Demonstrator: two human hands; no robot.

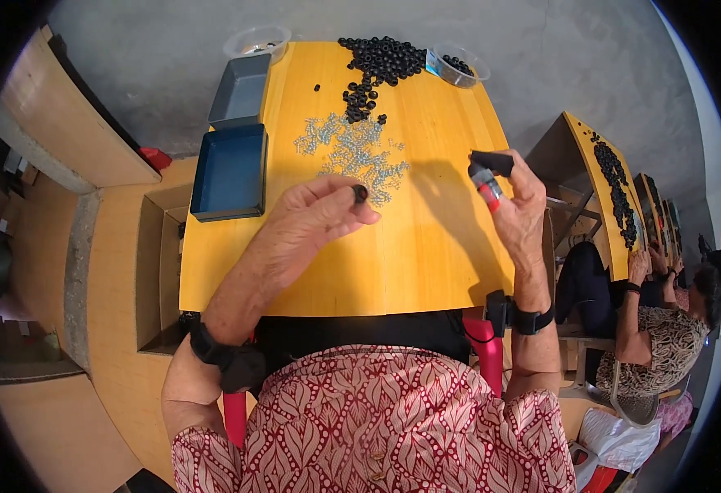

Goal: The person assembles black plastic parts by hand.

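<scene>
My left hand (311, 212) is closed, pinching a small round black part (360, 194) between thumb and fingers above the near side of the small silvery pieces. Those small silvery pieces (359, 154), screw-like in shape, lie scattered over the middle of the yellow table (360, 271). Over the table's right side, my right hand (526, 201) is wrapped round a small hand-held tool (492, 167) with black, clear and red sections; its exact kind is unclear. The tool is apart from the black part. Many round black parts (383, 59) are heaped at the far edge, trailing toward the silvery pieces.
Two dark trays, one blue (229, 174) and one grey (240, 89), stand along the left edge. Clear plastic bowls sit at the far left (258, 41) and far right (457, 67). A co-worker (652, 345) sits at another table on the right. An open cardboard box (157, 271) stands left.
</scene>
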